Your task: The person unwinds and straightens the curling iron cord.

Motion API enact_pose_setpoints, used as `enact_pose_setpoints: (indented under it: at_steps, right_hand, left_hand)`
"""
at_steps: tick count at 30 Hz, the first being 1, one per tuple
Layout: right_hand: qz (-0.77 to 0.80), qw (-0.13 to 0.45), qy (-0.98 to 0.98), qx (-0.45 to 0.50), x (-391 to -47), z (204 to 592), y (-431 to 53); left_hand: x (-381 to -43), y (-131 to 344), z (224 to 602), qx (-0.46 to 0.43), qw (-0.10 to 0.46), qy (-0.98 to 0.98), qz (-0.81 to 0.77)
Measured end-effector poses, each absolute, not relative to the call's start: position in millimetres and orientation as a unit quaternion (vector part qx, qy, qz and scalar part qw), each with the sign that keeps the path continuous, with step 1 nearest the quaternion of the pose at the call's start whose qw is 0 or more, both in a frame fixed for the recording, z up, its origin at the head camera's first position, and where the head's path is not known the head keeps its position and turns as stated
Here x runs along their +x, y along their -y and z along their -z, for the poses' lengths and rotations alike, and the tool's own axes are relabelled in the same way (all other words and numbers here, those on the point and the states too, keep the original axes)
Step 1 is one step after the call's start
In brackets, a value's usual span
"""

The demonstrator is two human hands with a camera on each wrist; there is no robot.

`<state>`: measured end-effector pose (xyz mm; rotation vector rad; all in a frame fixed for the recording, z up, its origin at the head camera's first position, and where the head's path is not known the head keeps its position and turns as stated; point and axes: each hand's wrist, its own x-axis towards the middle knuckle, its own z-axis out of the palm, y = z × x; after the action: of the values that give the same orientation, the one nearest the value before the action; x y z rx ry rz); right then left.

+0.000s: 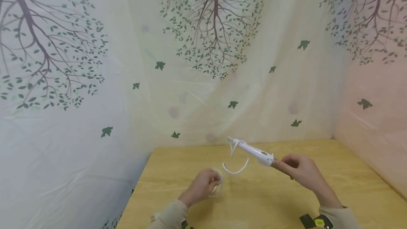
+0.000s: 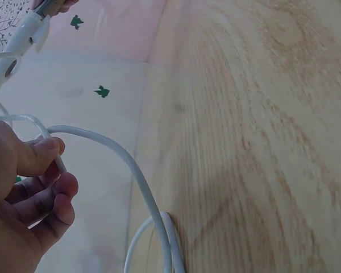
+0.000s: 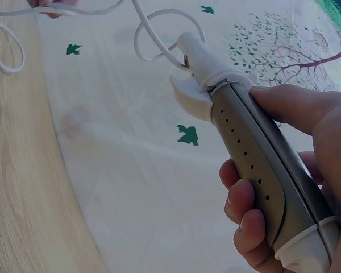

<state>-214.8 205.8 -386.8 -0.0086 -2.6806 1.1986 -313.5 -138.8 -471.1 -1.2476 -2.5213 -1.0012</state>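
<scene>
My right hand [image 1: 303,172] grips a white hair styling iron [image 1: 255,152] by its grey-brown barrel [image 3: 244,153], which has a row of small holes. The white handle points up and to the left, above the table. A white power cord [image 1: 235,173] loops around the handle and sags toward my left hand [image 1: 201,185]. Between thumb and fingers, that hand pinches the cord [image 2: 137,173]. Further loops of cord hang just below it, close over the wood in the left wrist view.
A light wooden table [image 1: 260,200] spreads beneath both hands. Behind it and at the sides hangs a pale curtain [image 1: 197,116] printed with trees and green leaves. A small white piece [image 1: 154,217] shows beside the left sleeve [image 1: 173,215].
</scene>
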Motion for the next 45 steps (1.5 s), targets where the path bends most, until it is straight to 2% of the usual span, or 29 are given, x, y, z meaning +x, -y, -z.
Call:
enact_pose_setpoints:
  at_steps: [4, 15, 23, 29, 39, 45]
  right_hand:
    - [-0.410, 0.101, 0.906, -0.008, -211, 387, -205]
    - [-0.426, 0.116, 0.897, -0.004, -208, 385, -203]
    - [-0.428, 0.113, 0.897, -0.002, -205, 383, -201]
    - [-0.423, 0.127, 0.897, 0.016, -204, 380, -200]
    - [-0.419, 0.136, 0.896, 0.050, -201, 379, -196]
    - [-0.427, 0.128, 0.892, 0.072, -200, 381, -195]
  left_hand:
    - [-312, 138, 477, -0.416, 0.073, 0.849, 0.317]
    - [-318, 136, 490, -0.415, 0.118, 0.864, 0.260]
    - [-326, 143, 497, -0.358, 0.055, 0.881, 0.306]
    - [-339, 148, 502, -0.352, 0.069, 0.878, 0.316]
    - [-355, 156, 512, -0.303, 0.048, 0.891, 0.334]
    - [-366, 162, 517, -0.271, 0.058, 0.908, 0.314]
